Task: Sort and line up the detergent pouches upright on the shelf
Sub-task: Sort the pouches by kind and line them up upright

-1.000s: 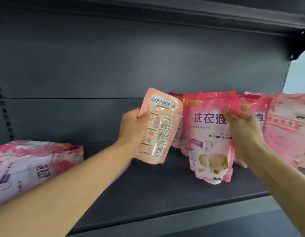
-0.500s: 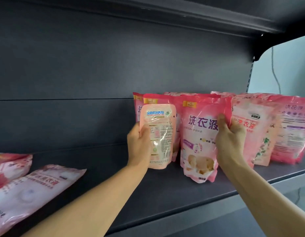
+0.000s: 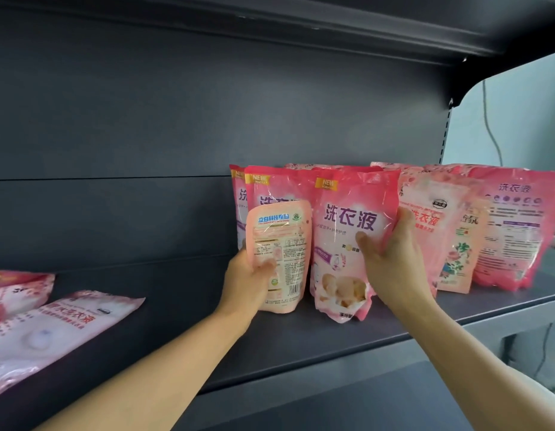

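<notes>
Two pouches are in hand: my left grip [image 3: 251, 281] clasps the small pale pouch [image 3: 277, 259] upright, back label outward, against the row, while my right grip [image 3: 391, 262] clamps the front pink pouch [image 3: 347, 241] to keep it standing on the shelf [image 3: 332, 337].

- A dark grey metal back panel [image 3: 183, 119] with a horizontal seam fills most of the view.
- A dark upper shelf [image 3: 332, 23] overhangs the top.
- On the right, a pale bluish wall [image 3: 519, 119] with a thin cable [image 3: 490, 119] hanging down it.
- A slotted upright strip [image 3: 444, 132] edges the panel.
</notes>
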The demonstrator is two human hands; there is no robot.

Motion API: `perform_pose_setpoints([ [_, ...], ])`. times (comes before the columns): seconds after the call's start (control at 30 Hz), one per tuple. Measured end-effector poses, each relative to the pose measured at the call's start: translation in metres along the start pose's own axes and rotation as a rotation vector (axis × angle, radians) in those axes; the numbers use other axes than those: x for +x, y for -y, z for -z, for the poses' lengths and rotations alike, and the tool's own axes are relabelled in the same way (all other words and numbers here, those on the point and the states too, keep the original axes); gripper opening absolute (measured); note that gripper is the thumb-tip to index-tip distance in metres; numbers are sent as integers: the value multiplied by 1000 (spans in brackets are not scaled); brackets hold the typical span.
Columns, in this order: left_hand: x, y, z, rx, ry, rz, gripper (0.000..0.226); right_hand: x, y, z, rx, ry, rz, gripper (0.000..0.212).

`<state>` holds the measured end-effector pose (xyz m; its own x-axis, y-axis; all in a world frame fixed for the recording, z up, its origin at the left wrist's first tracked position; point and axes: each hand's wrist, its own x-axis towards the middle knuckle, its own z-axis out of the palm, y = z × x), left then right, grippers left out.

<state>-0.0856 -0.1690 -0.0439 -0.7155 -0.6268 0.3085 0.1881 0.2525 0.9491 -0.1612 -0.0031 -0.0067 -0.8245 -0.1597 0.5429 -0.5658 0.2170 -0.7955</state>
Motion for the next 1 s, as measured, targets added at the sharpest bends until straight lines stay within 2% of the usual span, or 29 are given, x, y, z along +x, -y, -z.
perform_pose_setpoints([
  [0.07,-1,0,1,54,17,25,31,-13,4,3,-104,-39,110,73],
  [0.13,-2,-1,4,109,36,31,35,-25,8,4,-197,-104,263,82],
  [0.23,-5,-6,14,202,42,1,37,-40,19,2,-263,-112,440,72],
  [0.47,-26,-30,79,572,22,-203,47,-78,54,-45,-212,253,557,43],
  [0.63,-42,-43,163,832,38,-198,37,-98,79,-102,-128,459,489,38],
  [0.73,-47,-47,224,954,36,-166,31,-104,91,-148,-102,639,312,38],
  [0.83,-47,-46,285,1045,46,-51,23,-107,100,-193,-181,780,144,44],
  [1.0,-44,-31,367,1074,53,104,18,-103,113,-251,-319,830,-54,54],
])
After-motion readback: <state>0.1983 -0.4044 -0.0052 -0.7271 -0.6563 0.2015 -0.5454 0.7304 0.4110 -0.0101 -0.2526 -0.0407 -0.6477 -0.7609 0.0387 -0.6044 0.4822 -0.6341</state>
